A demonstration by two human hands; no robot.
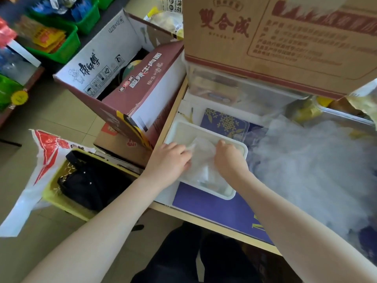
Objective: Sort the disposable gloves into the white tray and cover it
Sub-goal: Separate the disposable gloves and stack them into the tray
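Observation:
A white rectangular tray [184,128] lies on the table's left part, on a purple mat. Clear, thin disposable gloves [201,160] are bunched inside it. My left hand [170,158] sits over the tray's left edge and pinches the left side of the gloves with curled fingers. My right hand [228,157] is over the tray's right half, fingers curled into the same plastic. A large heap of loose clear gloves [314,166] covers the table to the right of the tray. A clear flat lid [226,121] lies just behind the tray.
A brown cardboard box [275,37] stands on a clear container at the back of the table. Left of the table, an open noodle carton [122,78] rests on another box. On the floor sit a yellow basket [61,201] with a black bag and a white-red plastic bag [40,160].

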